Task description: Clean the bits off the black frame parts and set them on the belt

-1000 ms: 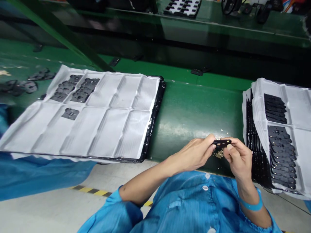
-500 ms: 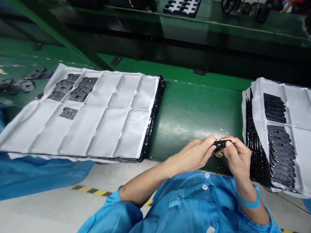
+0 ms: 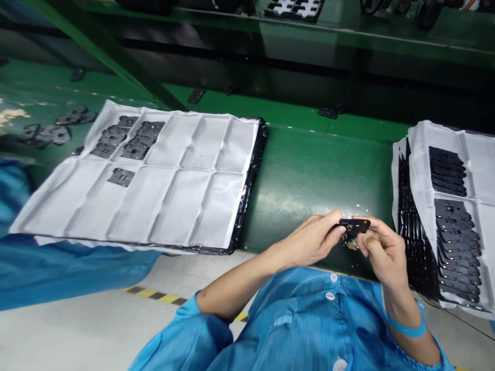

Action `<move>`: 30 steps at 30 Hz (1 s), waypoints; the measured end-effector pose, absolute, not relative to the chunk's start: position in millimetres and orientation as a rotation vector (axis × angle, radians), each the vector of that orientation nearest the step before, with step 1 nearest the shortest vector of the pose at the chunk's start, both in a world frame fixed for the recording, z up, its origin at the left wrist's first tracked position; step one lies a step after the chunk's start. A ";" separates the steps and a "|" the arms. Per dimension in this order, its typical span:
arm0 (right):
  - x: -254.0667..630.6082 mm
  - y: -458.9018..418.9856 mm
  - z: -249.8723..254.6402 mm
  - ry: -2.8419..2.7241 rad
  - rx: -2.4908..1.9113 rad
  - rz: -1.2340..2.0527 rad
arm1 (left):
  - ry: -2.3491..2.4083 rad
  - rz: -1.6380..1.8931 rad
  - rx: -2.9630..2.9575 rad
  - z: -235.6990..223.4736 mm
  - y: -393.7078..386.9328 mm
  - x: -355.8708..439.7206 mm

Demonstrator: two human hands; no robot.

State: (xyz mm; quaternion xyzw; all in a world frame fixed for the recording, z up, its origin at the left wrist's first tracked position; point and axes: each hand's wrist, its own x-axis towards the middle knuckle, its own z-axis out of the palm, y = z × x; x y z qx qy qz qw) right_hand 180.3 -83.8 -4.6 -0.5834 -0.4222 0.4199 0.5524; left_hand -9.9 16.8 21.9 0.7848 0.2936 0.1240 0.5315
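Note:
My left hand (image 3: 309, 241) and my right hand (image 3: 382, 250) together pinch a small flat black part (image 3: 353, 224) by its two ends, just above the near edge of the green conveyor belt (image 3: 313, 165). A little heap of yellowish crumbs (image 3: 350, 241) lies on the belt under the part. To the left a white-lined tray (image 3: 185, 196) holds a few of the same black parts (image 3: 131, 141) in its far-left pockets and a single one (image 3: 121, 177) below them. At the right edge a second white-lined tray (image 3: 475, 159) carries rows of stacked black parts (image 3: 458, 242).
Loose black parts (image 3: 50, 134) lie on the belt at far left, and two more (image 3: 328, 112) sit at its far edge. A blue sleeve of another person (image 3: 58, 268) fills the lower left. Another tray (image 3: 294, 7) rests on the upper shelf. A green diagonal bar (image 3: 108, 56) crosses the top left.
The view has shifted slightly, so the trays sit a bit further right. My fingers have turned the black part a little between both hands; the part stays in the same spot.

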 end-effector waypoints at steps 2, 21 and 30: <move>184.4 -84.1 2.5 -1.063 -1.385 1.049 | 0.689 0.327 1.809 22.0 18.7 -10.5; 170.2 -89.2 1.9 -1.189 -1.439 0.781 | 0.777 0.525 1.465 10.1 10.5 -3.4; 170.8 -88.9 0.7 -1.258 -1.383 0.770 | 0.755 0.516 1.522 7.6 11.8 -8.0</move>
